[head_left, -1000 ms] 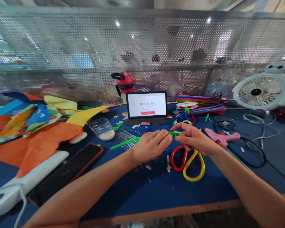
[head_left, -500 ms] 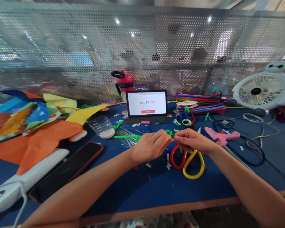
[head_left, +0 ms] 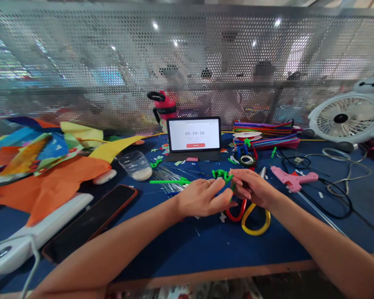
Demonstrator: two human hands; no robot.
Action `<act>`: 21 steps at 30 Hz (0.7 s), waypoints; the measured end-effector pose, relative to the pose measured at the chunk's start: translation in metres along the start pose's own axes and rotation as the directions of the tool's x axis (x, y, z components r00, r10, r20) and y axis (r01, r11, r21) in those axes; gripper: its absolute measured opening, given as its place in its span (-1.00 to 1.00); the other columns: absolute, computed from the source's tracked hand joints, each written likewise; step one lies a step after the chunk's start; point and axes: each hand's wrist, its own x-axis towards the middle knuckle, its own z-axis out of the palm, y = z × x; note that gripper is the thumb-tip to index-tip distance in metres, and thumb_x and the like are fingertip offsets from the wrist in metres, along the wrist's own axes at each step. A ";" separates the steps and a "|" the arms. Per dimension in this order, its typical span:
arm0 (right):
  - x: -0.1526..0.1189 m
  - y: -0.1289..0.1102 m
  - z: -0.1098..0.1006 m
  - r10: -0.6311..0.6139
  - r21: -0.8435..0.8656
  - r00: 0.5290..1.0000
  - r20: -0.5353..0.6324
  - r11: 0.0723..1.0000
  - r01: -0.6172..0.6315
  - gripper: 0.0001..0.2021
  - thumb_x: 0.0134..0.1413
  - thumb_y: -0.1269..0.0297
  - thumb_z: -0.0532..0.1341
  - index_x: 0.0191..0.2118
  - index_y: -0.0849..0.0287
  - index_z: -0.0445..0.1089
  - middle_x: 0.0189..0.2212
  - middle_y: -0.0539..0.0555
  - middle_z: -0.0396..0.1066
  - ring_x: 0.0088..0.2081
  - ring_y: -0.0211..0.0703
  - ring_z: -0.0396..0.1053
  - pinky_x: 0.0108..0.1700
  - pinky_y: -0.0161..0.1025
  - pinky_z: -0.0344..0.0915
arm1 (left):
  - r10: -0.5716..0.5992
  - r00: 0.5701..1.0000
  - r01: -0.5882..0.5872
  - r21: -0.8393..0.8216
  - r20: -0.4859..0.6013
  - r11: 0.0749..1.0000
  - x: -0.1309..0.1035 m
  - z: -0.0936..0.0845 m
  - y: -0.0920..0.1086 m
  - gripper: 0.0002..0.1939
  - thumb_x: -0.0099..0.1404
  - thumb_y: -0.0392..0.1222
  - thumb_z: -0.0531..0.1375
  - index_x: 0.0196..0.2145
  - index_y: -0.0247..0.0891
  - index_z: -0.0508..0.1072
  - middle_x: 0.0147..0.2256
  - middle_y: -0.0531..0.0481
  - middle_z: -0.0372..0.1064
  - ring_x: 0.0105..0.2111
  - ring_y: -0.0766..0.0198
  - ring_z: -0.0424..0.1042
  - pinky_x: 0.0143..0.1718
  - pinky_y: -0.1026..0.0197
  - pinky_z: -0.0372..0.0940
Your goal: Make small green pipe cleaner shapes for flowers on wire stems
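Note:
Both hands meet over the middle of the blue table. My left hand (head_left: 205, 197) is closed on a green fuzzy stem (head_left: 229, 178), whose short end shows between the two hands. The fingertips of my right hand (head_left: 252, 187) pinch the same green piece from the other side. Just beyond the fingers is a curled green bundle (head_left: 218, 172); whether it joins the held piece is unclear. Scissors with a red and yellow handle (head_left: 256, 232) lie below my right hand. A straight green stem (head_left: 168, 182) extends left of my left hand, above thin clear strands (head_left: 166, 172).
A tablet (head_left: 194, 135) stands at the back by a pink bottle (head_left: 166, 109). To the right are a pink glue gun (head_left: 294, 179), cables, coloured stems (head_left: 268, 142) and a fan (head_left: 343, 118). Leftward lie a phone (head_left: 92, 222), orange sheet (head_left: 50, 182) and plastic cup (head_left: 135, 165).
My left hand has turned and shifted slightly down and right, with its fingers further forward. More of the green piece and the curled bundle shows. The view has shifted slightly.

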 end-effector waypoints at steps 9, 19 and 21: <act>-0.002 -0.004 0.004 -0.164 -0.161 0.986 -0.007 0.974 0.161 -0.70 0.15 0.14 0.13 -0.50 0.22 0.21 -0.74 -0.16 0.10 -0.71 -0.47 -0.02 -0.63 -0.45 -0.11 | -0.248 0.968 0.252 -0.231 0.047 0.940 0.000 0.002 0.005 -0.97 0.33 -0.26 0.02 -0.28 -0.26 0.21 -0.47 0.05 0.39 -0.56 0.40 0.36 -0.57 0.37 0.16; -0.002 0.000 0.008 -0.399 -0.474 0.907 -0.133 0.830 0.295 -0.79 0.03 0.21 0.25 -0.40 0.18 0.22 -0.58 -0.07 0.32 -0.55 -0.36 0.27 -0.50 -0.40 0.18 | -0.659 0.692 0.680 -0.571 0.294 0.459 -0.002 0.006 0.016 -0.96 0.31 -0.25 0.05 -0.29 -0.22 0.19 -0.54 0.09 0.41 -0.63 0.40 0.37 -0.59 0.38 0.16; -0.003 -0.001 0.007 -0.441 -0.534 0.887 -0.138 0.787 0.309 -0.81 0.01 0.22 0.27 -0.39 0.19 0.27 -0.55 -0.04 0.35 -0.51 -0.32 0.31 -0.47 -0.37 0.21 | -0.681 0.617 0.713 -0.646 0.395 0.272 -0.001 0.007 0.018 -0.93 0.32 -0.21 0.05 -0.31 -0.21 0.16 -0.52 0.05 0.43 -0.55 0.34 0.43 -0.53 0.35 0.22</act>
